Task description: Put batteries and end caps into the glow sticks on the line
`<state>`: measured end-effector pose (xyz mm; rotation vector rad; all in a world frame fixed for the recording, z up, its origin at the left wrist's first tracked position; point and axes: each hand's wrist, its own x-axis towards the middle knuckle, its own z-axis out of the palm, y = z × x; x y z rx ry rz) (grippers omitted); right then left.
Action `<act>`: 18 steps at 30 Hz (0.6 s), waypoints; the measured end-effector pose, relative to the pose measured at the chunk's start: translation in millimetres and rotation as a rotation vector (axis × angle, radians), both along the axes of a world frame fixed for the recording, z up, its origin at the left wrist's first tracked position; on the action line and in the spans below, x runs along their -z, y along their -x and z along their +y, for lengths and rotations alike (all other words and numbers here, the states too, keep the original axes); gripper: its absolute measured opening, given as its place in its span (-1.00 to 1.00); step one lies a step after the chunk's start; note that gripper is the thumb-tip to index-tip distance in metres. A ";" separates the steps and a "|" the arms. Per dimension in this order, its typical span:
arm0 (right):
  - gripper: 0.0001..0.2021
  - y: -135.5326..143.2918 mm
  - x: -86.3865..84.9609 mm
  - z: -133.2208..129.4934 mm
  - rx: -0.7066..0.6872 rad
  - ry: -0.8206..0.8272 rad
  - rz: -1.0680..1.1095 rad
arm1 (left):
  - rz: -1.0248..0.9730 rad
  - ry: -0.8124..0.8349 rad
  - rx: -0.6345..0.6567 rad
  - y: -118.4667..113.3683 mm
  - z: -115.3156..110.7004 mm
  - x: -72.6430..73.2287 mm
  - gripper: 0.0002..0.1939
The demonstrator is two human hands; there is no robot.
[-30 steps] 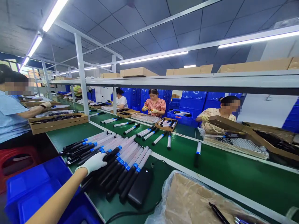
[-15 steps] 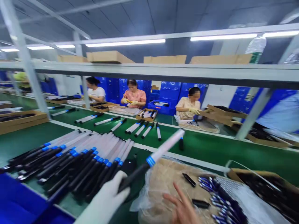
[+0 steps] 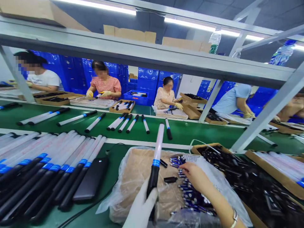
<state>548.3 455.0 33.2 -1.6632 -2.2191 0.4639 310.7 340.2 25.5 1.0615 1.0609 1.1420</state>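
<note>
1. Gripped in gloved left hand [image 3: 140, 205]: baton [image 3: 155, 162], nearly upright, black end down.
2. Right of baton, in lined tray [image 3: 136, 163]: purple parts [image 3: 188, 193], mostly crosswise to it.
3. At those parts, nearer than left hand: bare right hand [image 3: 196, 177]; cannot tell if pinching any.

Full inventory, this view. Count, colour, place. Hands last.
held tube: one, black/blue/white, centre
piled tubes: many, same colours, left
spread tubes: about twelve, same colours, green surface
flat device: one, black, left
lined tray: one, brown, front
slim parts: many, purple, lined tray
cylinders: two, black, lined tray
loose parts: many, black, right
shelf: one, grey, above
cartons: several, brown, shelf
bottles: several, clear, shelf
crates: many, blue, background
people: five, mixed clothing, background
left hand: one, white glove, around held tube
right hand: one, bare, at slim parts
</note>
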 end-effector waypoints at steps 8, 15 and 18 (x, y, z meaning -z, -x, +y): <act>-0.83 11.4 23.2 0.0 -0.038 0.001 -0.198 | -0.148 -0.022 -0.063 -6.7 8.1 -3.6 -0.65; -0.77 18.9 6.7 -17.1 -0.028 -0.119 -0.010 | -0.140 -0.015 -0.116 -19.7 12.0 -3.6 -0.63; -0.81 33.8 -4.6 -50.0 -0.071 -0.188 0.307 | -0.107 -0.003 -0.147 -21.8 9.7 -1.3 -0.61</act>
